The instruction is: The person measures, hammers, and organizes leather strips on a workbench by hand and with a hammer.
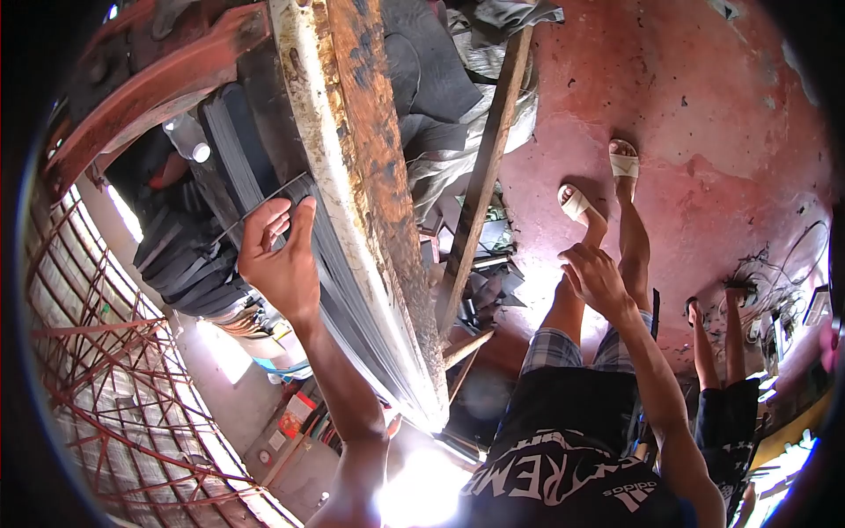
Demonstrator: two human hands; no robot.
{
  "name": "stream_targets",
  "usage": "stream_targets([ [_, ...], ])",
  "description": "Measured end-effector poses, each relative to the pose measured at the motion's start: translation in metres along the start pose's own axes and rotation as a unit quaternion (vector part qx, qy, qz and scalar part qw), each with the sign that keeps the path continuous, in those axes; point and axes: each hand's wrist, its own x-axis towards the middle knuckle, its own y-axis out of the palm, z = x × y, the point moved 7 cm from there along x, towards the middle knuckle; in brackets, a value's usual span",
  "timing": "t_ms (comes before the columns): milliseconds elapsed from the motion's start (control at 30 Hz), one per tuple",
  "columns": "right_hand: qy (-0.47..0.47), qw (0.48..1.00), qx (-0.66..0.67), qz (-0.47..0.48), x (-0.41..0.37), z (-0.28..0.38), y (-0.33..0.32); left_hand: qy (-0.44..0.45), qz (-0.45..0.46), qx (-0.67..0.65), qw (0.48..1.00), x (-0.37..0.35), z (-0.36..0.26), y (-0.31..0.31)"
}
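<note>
My left hand [283,264] is raised at the left, fingers curled and thumb up. A thin rod [289,183] runs slantwise at its fingertips, partly hidden behind the fingers. Just beyond and below that hand lies a long stack of dark flat strips [339,295], beside a beam with a worn white edge [321,114]. Other dark strips [231,145] stand in a bundle above the hand. My right hand [600,277] hangs in front of my legs, its fingers loosely bent and apart, with nothing visible in them.
A wooden plank [488,167] leans beside dark sheets [431,70]. Another person's legs [733,339] show at the right, near tangled wires [775,282]. A clear bottle [187,139] lies among the strips. Rusty metal latticework [106,378] stands at the far left. The floor [669,79] is reddish.
</note>
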Motion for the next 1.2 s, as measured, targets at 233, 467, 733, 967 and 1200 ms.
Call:
stream_targets([
  [233, -0.043, 0.998, -0.044, -0.004, 0.0, 0.014, 0.0, 0.002, -0.014, -0.053, 0.999, 0.0, 0.005, 0.002],
  [467, -0.212, 0.975, -0.065, 0.0, 0.029, 0.13, -0.037, 0.08, 0.088, -0.096, 0.988, 0.009, 0.003, -0.003],
  [733, -0.585, 0.761, -0.28, -0.023, 0.122, 0.351, -0.051, 0.051, 0.003, -0.031, 0.998, -0.105, 0.085, -0.057],
  [967, -0.558, 0.696, -0.413, 0.185, 0.176, 0.365, -0.006, -0.097, -0.003, 0.032, 0.995, -0.119, 0.093, -0.025],
  [1200, -0.497, 0.73, -0.377, 0.279, 0.176, 0.377, -0.014, -0.155, 0.067, 0.02, 0.986, -0.117, 0.092, -0.022],
])
